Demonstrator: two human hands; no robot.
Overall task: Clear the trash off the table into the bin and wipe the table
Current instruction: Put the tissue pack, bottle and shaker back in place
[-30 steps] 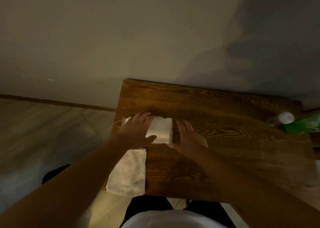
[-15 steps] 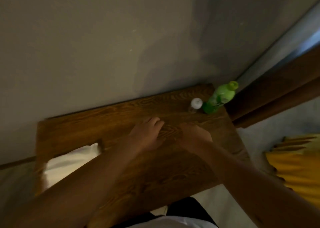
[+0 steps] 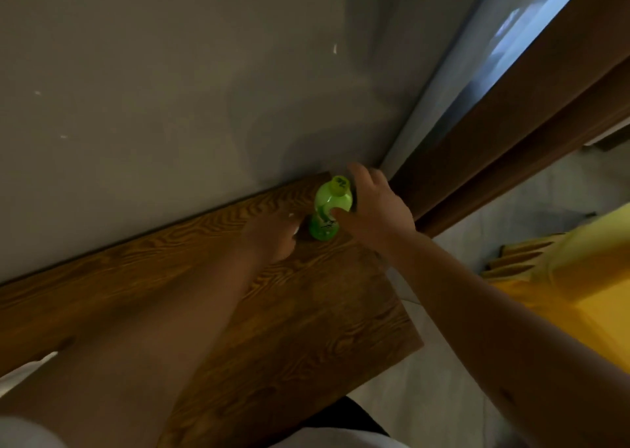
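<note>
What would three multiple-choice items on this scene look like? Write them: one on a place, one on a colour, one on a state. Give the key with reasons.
1. Where does the green bottle stand?
A. At the table's far right corner, by the wall
B. On the floor
C. In the middle of the table's near edge

2. What colour is the cloth at the right edge of the view?
A. Red
B. Yellow
C. Black

3. How does the bottle stand?
A. Lying on its side
B. Upside down
C. Upright, cap on

Key:
1. A, as it stands on the table where its far edge meets the wall, with the right hand curved round it.
2. B, as the cloth is plainly yellow.
3. C, as its cap is on top.
</note>
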